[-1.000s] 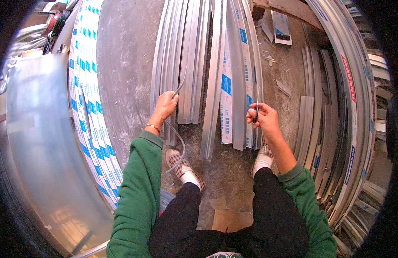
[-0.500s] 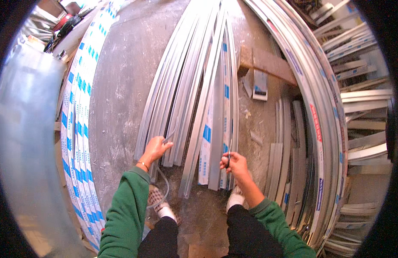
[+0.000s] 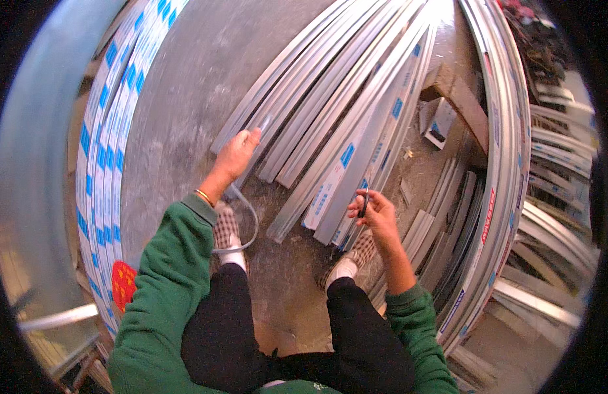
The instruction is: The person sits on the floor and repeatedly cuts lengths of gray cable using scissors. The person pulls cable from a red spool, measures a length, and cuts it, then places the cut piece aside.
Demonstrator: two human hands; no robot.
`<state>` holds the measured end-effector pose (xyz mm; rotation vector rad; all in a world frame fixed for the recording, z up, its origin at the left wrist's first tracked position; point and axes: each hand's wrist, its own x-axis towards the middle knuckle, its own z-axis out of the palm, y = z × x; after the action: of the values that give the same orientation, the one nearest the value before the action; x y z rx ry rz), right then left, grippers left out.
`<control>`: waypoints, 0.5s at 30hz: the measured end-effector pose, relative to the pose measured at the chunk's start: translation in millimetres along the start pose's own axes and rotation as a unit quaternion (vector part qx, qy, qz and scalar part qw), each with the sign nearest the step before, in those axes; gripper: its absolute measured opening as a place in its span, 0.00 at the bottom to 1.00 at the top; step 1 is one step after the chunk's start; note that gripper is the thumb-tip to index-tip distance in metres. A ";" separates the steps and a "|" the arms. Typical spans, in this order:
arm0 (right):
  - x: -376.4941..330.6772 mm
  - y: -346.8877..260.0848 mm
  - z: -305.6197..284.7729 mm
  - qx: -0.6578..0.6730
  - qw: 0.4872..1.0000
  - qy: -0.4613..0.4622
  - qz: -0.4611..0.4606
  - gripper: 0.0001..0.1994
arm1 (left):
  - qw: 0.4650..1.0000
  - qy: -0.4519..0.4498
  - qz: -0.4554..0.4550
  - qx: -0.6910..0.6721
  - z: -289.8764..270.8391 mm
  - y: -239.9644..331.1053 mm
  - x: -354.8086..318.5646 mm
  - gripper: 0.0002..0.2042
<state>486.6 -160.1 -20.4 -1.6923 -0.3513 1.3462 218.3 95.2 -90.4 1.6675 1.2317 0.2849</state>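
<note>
1. Strip of grey metal point(image 3: 263, 125): thin, short, held at its near end by the left hand point(image 3: 237, 154). Its long axis is seen to run up and slightly right, away from the body, roughly in line with the profiles beneath it. The free end is laid over, or just above, the near ends of the aluminium profiles point(image 3: 330, 118); contact cannot be told.

2. Left hand: fingers are closed around the strip's lower end, arm extended forward. It is the nearer hand to the profile stack's left edge. A clear hose point(image 3: 246, 223) is seen looping from under the wrist down past the left shoe point(image 3: 226, 231); whether it joins the strip is hidden by the hand.

3. Right hand point(image 3: 376, 213): fingers are pinched together on a small dark slender object point(image 3: 364, 202), held upright. Its kind is too small to make out. The hand is held over the near ends of the profiles' right side, well apart from the left hand.

4. Profiles: long, pale, some wrapped in film with blue labels, laid side by side on the concrete floor point(image 3: 186, 85), fanning away up and right. The right shoe point(image 3: 356, 253) is set at their near ends.

5. Surroundings: a bundle of blue-and-white wrapped lengths point(image 3: 104, 151) is curved along the left; further metal sections point(image 3: 507, 164) are stacked along the right. A wooden block point(image 3: 458, 98) lies beyond the profiles.

6. Limits: edges are strongly bent by the lens; the rim is dark, and the stacks at right are cut off.
</note>
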 end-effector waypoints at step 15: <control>56.8 -66.6 102.7 -0.107 0.989 -0.094 -0.044 0.15 | 0.920 -0.174 -0.054 -0.348 10.1 21.9 -120.5 0.07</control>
<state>437.0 -36.1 -1.7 -1.7049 -0.6929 1.4461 183.3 -9.0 -35.4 0.9731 0.8120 0.2985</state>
